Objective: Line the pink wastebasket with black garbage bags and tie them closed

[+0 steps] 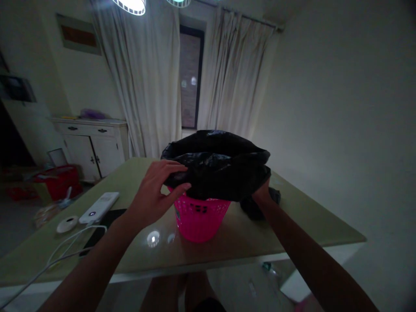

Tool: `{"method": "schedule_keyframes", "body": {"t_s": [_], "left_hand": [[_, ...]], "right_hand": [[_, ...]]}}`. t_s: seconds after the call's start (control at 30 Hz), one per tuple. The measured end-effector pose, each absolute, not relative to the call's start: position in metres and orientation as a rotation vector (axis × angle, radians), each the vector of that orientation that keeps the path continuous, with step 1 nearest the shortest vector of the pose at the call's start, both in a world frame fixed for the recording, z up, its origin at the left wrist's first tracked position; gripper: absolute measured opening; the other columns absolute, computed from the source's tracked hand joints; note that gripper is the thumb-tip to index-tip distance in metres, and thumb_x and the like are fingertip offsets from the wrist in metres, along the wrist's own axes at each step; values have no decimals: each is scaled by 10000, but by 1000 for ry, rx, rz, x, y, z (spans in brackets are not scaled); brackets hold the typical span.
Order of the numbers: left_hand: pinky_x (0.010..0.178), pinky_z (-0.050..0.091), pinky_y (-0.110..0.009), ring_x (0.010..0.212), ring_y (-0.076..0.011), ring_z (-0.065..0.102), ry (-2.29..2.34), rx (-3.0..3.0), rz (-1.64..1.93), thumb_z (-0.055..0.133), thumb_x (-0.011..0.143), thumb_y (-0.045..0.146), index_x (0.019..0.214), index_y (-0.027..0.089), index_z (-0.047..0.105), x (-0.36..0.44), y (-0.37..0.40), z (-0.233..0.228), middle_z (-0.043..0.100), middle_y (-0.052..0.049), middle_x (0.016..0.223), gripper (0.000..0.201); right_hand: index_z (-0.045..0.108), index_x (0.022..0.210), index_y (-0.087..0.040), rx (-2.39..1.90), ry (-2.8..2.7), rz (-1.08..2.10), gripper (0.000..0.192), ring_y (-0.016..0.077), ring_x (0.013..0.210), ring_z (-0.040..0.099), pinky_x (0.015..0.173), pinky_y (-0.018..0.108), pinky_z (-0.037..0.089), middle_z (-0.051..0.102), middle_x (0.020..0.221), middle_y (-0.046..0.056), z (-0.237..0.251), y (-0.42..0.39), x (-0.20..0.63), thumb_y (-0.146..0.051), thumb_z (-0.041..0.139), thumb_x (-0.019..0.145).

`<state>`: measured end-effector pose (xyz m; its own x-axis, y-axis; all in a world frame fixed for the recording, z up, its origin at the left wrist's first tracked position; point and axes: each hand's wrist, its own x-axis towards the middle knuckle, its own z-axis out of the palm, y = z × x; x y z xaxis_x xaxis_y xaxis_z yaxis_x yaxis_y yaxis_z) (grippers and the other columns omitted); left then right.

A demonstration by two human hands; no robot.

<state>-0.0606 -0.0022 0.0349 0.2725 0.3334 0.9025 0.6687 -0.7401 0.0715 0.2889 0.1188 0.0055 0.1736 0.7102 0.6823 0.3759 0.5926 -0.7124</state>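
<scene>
black bag [214,177] covers the top of the pink basket [201,223]. left hand [154,188], at eight o'clock, touches it, thumb and fingers spread; right hand [262,193], at four, grip hidden, cannot tell. even tension around the rim should serve best.

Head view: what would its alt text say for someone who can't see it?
A person's left hand and partly hidden right hand are on an open black plastic bag at the top of a pink basket. The basket stands on a greenish table; pale curtains hang behind.
</scene>
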Motion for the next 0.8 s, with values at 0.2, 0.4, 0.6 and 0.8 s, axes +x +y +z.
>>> {"method": "schedule_keyframes", "body": {"t_s": [0.2,0.4,0.6,0.8], "left_hand": [[1115,398,-537,1283,-316,641,-1117,-2292,-1339,720,1054,430,1197,289,743,-64,12,9,740,-70,1348,202],[905,491,-401,952,-222,693,-1062,-2030,-1652,543,1125,273,952,233,667,-59,5,22,766,-38,983,217],[1027,508,-465,1091,-266,691,-896,-2029,-1611,620,1079,322,1045,249,666,-76,-1,-12,753,-80,1097,93],[1307,339,-577,1549,-350,466,-1494,-2046,-2229,447,1073,735,1584,199,491,-76,29,-44,532,-203,1627,742]], "right_hand": [[611,733,-222,-1060,-1446,373,409,237,753,573,741,401,541,718,772,72,-47,126,296,-620,637,823],[729,961,-212,-1072,-1579,288,413,326,956,699,879,448,593,795,1019,141,-63,108,289,-586,557,937],[786,1178,-207,-952,-1986,-1,446,397,1270,685,1149,587,533,743,1323,206,-87,111,299,-443,506,922],[815,1177,-184,-845,-2151,146,414,363,1370,622,1189,527,521,705,1399,197,-104,141,309,-386,543,939]]}}
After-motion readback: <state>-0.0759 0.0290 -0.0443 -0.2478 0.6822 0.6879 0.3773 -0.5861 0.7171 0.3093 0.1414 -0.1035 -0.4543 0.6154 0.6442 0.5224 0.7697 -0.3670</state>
